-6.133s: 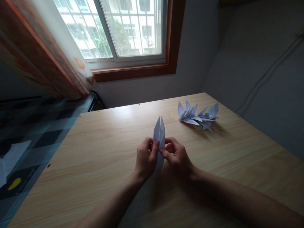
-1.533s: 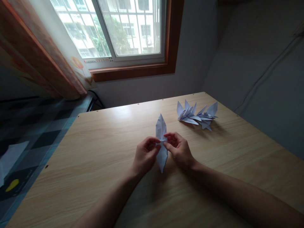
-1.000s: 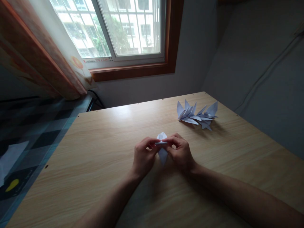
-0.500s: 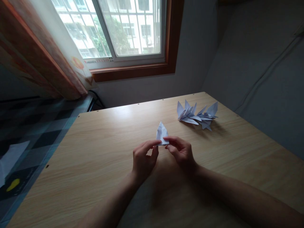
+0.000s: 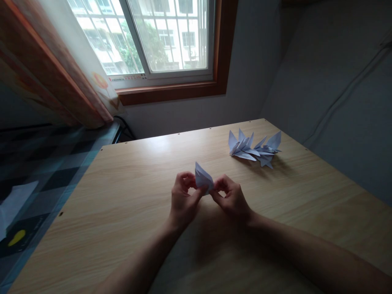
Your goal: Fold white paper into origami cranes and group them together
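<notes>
A small folded piece of white paper (image 5: 202, 179) is held just above the wooden table (image 5: 122, 196), its point tilted up and to the left. My left hand (image 5: 183, 199) pinches its left side with curled fingers. My right hand (image 5: 230, 197) pinches its right side, thumb and forefinger closed on the fold. The lower part of the paper is hidden between my fingers.
Finished white paper cranes (image 5: 253, 148) lie in a cluster at the table's far right. A window (image 5: 159, 36) with an orange curtain (image 5: 52, 69) is behind the table. To the left lies a checked blanket (image 5: 39, 171); a grey wall closes the right side.
The long paper shape has been folded in half into a shorter piece. Both hands kept hold of it and turned it so the point leans left.
</notes>
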### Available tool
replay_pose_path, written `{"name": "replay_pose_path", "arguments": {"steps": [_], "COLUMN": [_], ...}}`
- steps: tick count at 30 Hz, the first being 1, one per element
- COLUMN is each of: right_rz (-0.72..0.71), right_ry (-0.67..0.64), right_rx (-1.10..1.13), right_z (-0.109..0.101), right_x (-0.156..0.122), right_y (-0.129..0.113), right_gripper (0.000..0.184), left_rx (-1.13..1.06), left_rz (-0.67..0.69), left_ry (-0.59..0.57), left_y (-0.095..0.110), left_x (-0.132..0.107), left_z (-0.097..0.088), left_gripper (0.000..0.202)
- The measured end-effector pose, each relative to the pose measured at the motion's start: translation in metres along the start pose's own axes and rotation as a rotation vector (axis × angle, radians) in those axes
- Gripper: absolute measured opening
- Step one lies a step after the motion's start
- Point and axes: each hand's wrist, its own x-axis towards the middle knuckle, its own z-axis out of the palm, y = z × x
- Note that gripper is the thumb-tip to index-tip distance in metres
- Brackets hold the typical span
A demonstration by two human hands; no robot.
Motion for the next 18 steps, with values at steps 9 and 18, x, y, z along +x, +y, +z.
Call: {"name": "replay_pose_path", "arguments": {"steps": [9,18], "right_rz": [0.105,0.096], "right_ry": [-0.054,-0.213], "right_rx": [0.086,-0.086], "right_z": [-0.001,-0.004], "right_x": [0.003,0.003], "right_y": [0.001,-0.007], "right_gripper": [0.022,0.016], "left_rx": [-0.199,-0.236], "left_rz": [-0.189,-0.186], "left_ry": [-0.114,-0.023], "left_y": [0.003,-0.006], "left_x": [0.005,0.004], "left_z": [-0.001,-0.002], "left_gripper": [0.013,0.023]}}
